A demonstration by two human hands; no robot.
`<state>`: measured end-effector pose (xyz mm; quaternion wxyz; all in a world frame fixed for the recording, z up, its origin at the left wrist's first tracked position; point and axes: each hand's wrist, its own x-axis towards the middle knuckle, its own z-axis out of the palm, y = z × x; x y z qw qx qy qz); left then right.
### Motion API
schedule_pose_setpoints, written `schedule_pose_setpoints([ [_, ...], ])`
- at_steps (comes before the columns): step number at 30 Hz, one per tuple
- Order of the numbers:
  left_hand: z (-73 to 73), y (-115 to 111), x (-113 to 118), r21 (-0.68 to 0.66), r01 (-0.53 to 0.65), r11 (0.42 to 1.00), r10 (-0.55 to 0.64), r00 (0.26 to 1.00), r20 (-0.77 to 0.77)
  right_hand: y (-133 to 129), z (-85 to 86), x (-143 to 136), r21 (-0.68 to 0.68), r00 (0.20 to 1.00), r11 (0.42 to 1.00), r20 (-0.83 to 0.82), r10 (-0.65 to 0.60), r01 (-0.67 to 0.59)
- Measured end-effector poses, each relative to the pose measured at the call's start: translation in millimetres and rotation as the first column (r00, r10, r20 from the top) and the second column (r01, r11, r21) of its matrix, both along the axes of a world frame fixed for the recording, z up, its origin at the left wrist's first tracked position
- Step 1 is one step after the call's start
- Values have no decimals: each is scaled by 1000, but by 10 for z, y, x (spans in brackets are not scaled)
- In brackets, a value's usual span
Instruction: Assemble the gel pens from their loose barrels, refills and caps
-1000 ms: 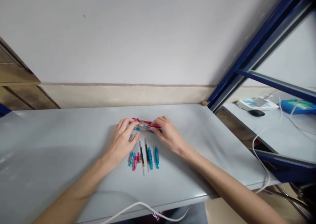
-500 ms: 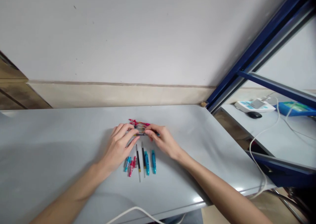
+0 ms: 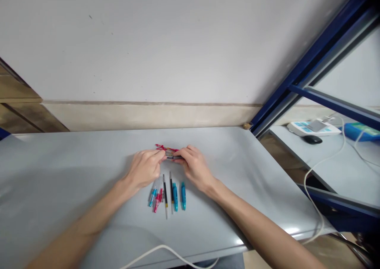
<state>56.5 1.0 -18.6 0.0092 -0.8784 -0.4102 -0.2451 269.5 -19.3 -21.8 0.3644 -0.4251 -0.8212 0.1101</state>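
A slim dark pen (image 3: 173,157) is held level just above the grey table, one end in each hand; its far parts are covered by fingers. My left hand (image 3: 145,164) is closed, thumb and fingers pinching its left end. On the other end, the fingers of my right hand (image 3: 195,167) are closed too. Just behind the hands lie pink pen parts (image 3: 166,147), partly hidden. Nearer to me are a black ink refill (image 3: 165,192) and a second refill (image 3: 171,188), a blue pen barrel (image 3: 175,197), another blue barrel (image 3: 183,196), and clear barrels with blue (image 3: 152,197) and pink (image 3: 158,201) ends.
The grey table (image 3: 74,174) meets a wall behind. A white cable (image 3: 160,247) crosses the front edge. To the right, a blue metal frame (image 3: 311,55) rises beside another surface with a black mouse (image 3: 312,139) and a white device (image 3: 314,127).
My left fingers have closed from a looser, spread pose into a pinch on the pen's left end. My right hand still grips the other end. The view has shifted slightly.
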Motion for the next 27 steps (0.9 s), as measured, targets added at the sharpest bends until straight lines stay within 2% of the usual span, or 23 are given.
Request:
schedule_pose_setpoints([
  [2, -26, 8, -3, 37, 4, 999, -5, 1000, 27, 0, 15, 4, 69, 999, 997, 43, -30, 27],
  [6, -97, -17, -44, 138, 39, 990, -39, 999, 0, -24, 25, -12, 55, 990, 998, 139, -21, 13],
  [8, -112, -32, -59, 158, 52, 986, -47, 998, -30, -30, 10, -14, 55, 991, 998, 135, -25, 17],
  [13, -93, -43, -73, 172, 28, 985, -24, 999, -25, -32, 19, 5, 41, 1000, 999, 21, 22, -23],
  [17, -82, -55, -73, 174, 30, 984, -28, 1000, -15, -35, 37, 4, 29, 994, 999, 111, 16, -19],
  [22, -81, -83, -52, 152, 31, 988, -30, 999, -11, -26, 33, 2, 50, 996, 998, 93, 19, -24],
  [27, -76, -99, -3, 137, 66, 988, -62, 997, -35, -15, 23, 0, 31, 989, 999, 147, 36, -41],
])
